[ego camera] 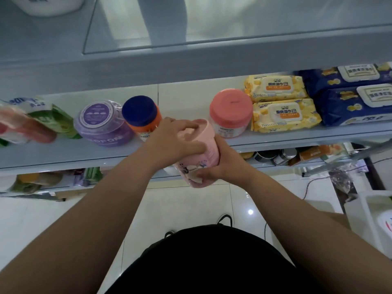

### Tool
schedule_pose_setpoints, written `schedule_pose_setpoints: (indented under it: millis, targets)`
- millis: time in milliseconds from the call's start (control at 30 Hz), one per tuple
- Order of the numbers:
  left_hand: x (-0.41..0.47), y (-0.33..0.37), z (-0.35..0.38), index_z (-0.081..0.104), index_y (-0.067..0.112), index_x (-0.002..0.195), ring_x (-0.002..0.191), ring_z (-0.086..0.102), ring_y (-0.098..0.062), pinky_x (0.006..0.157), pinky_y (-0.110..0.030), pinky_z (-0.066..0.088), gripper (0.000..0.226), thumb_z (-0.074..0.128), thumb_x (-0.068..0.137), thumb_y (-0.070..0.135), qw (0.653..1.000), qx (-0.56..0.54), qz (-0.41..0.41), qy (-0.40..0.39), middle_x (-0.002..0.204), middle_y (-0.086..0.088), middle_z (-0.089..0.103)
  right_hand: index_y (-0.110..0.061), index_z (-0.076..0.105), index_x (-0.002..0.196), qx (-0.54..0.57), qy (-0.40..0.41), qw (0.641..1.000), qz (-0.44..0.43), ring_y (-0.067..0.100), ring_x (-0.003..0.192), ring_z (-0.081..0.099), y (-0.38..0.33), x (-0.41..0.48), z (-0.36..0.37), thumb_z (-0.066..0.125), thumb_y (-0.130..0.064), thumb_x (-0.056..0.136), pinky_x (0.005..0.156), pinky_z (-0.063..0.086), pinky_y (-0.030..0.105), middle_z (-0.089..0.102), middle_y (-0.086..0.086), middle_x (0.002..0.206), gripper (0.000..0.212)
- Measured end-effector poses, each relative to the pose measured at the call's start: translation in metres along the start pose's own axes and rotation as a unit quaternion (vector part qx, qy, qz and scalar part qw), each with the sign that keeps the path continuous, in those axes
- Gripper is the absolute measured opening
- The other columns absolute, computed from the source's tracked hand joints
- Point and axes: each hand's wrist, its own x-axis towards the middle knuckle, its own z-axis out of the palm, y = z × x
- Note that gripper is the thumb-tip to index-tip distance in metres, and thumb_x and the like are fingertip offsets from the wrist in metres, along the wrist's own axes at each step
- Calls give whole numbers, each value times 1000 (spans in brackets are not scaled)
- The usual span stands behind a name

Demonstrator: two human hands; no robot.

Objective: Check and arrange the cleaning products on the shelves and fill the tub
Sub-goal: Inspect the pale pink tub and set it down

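Here's the pale pink round plastic jar, tilted off the grey shelf edge at seven o'clock of the coral-lidded tub, left hand fingers clamped over its lid, right hand fingers wrapped round its base, likely for checking.

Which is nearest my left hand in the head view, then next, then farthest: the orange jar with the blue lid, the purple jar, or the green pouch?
From your left hand, on top of the pink jar:
1. Orange jar with the blue lid, just left of it on the shelf.
2. Purple jar, further left.
3. Green pouch, far left end.
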Motion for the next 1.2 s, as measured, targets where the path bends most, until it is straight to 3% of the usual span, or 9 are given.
schedule_pose_setpoints:
  millis: [100,233,333,467,667,800,900,1033,1200]
  targets:
    - [-15,1,-7,65,28,102,90,60,-12,76,-31,51,30,63,84,52,996,-78,-8,48,102,6,62,-33,53,135,93,41,995,-7,24,115,68,1,-9,23,94,-29,61,95,58,48,71,-1,123,85]
    - [-30,-25,-10,62,17,108,102,66,-25,87,-43,56,43,49,84,50,922,-348,-79,147,114,-8,67,0,47,140,325,4,946,0,39,114,65,7,-16,54,92,-33,67,97,55,52,66,23,125,92]
    - [-48,-40,5,63,16,107,86,70,-18,74,-36,58,29,51,100,41,857,-489,-133,93,106,-8,72,-8,53,135,421,8,906,34,33,111,66,0,-22,68,98,-51,49,98,53,54,71,12,120,107]
    - [-68,-44,16,66,28,100,84,74,-13,86,-43,59,33,41,106,47,872,-474,-119,16,87,9,78,-12,57,139,475,-36,879,4,42,127,55,-9,-32,83,94,-54,54,105,43,69,60,18,137,101]
    - [-77,-63,5,60,25,119,107,69,-24,94,-55,57,36,47,101,54,884,-457,-95,24,111,-1,72,-14,65,133,481,1,876,-21,40,122,61,-22,-46,110,93,-52,57,104,46,66,64,18,134,89]
    - [-86,-69,2,57,23,117,102,68,-19,92,-48,58,31,57,98,47,897,-427,-86,71,108,1,70,-15,57,136,326,161,931,11,37,116,68,-39,-53,138,85,-43,71,97,56,58,69,15,129,76]
    - [-92,-77,1,61,19,118,99,74,-24,84,-46,61,41,72,90,45,876,-476,-68,20,108,-1,76,-29,56,137,241,234,941,39,25,110,70,-45,-61,147,67,-43,86,88,61,44,71,3,124,54]
    - [-97,-96,-12,66,21,113,100,74,-24,88,-48,59,27,54,101,42,803,-592,-53,-36,106,-4,78,-32,67,123,260,248,933,23,21,99,61,-43,-73,138,50,-25,104,75,57,40,67,2,103,27]
    - [-95,-115,-7,42,17,153,144,40,-41,118,-66,25,80,57,89,62,668,-712,-83,-201,155,-19,45,-29,60,135,269,195,943,36,20,105,61,-45,-67,142,66,-37,92,81,57,41,65,2,112,45]
